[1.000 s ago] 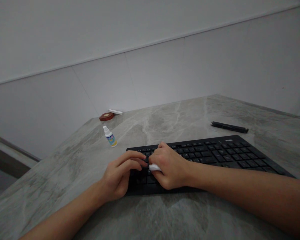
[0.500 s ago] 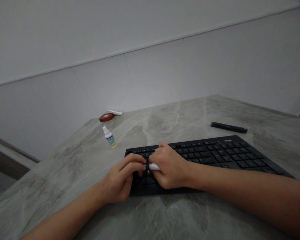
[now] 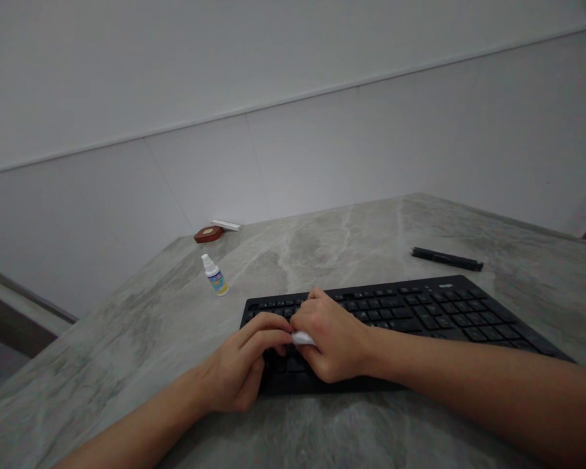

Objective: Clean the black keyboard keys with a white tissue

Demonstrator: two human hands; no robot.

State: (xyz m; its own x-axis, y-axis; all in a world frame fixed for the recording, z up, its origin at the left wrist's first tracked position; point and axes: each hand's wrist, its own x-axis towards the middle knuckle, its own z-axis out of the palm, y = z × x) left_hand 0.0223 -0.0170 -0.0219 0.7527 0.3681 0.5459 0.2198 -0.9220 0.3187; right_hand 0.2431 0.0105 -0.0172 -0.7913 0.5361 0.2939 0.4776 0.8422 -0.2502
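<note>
A black keyboard lies under both hands on a grey marbled table. My right hand is closed over its left half, with a white wad, tissue or cloth, poking out between thumb and fingers. From the left, my left hand reaches over the keyboard's left end. Its fingers are bent and drawn together, the tips pinching at the wad's end beside my right hand. The left thumb is mostly hidden beneath the fingers.
A small white spray bottle with a colourful label stands left of the keyboard. Behind it lie a reddish-brown case and a white strip near the wall. A black pen rests beyond the keyboard, right of centre.
My left hand has moved slightly right, its fingertips now meeting the white wad. My right hand stays closed on the wad. The whole view has shifted down a little.
</note>
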